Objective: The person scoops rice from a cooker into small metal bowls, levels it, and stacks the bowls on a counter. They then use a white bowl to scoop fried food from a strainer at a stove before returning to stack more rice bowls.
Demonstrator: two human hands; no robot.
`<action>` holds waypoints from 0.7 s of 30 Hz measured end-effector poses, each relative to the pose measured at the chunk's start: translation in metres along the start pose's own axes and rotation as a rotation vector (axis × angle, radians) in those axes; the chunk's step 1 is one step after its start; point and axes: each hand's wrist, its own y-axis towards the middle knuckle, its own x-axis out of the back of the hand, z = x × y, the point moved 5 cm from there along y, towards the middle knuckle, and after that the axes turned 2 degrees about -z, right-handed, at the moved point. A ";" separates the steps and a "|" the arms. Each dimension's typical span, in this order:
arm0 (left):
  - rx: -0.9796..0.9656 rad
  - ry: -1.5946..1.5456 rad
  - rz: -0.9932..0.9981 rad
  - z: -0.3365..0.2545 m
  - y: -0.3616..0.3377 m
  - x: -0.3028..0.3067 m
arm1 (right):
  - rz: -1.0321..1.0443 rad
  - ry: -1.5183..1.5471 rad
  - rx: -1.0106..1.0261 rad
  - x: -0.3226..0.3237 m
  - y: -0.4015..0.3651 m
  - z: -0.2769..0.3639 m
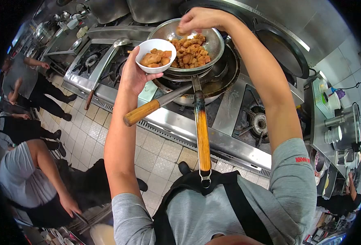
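Note:
In the head view my left hand (134, 75) holds a small white bowl (173, 51) by its side and base. Browned chunks of food (156, 58), perhaps meat, fill part of the bowl. Over the far rim of a metal strainer (217, 43), my right hand (194, 22) pinches a piece of the same food between bent fingers. More browned chunks (190, 51) lie heaped inside the strainer, which rests over a dark wok (233, 75). Two wooden handles reach toward me from the wok: a long one (203, 139) and a shorter, thicker one (141, 113).
A ladle (107, 67) lies across the stove to the left. Bare gas burners (258, 122) sit at right, with a large dark pan (282, 51) behind. Shelves with stacked white bowls (332, 134) line the right wall. A co-worker (29, 175) stands close at lower left.

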 end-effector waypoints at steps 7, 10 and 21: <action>-0.020 -0.031 -0.003 0.002 0.001 -0.004 | -0.004 -0.783 -0.300 -0.030 0.009 -0.057; -0.032 -0.048 0.015 -0.001 -0.001 0.000 | -0.025 -0.835 -0.356 -0.052 0.003 -0.086; -0.072 -0.030 -0.009 -0.013 -0.015 0.007 | 0.004 -0.795 -0.438 -0.032 -0.002 -0.080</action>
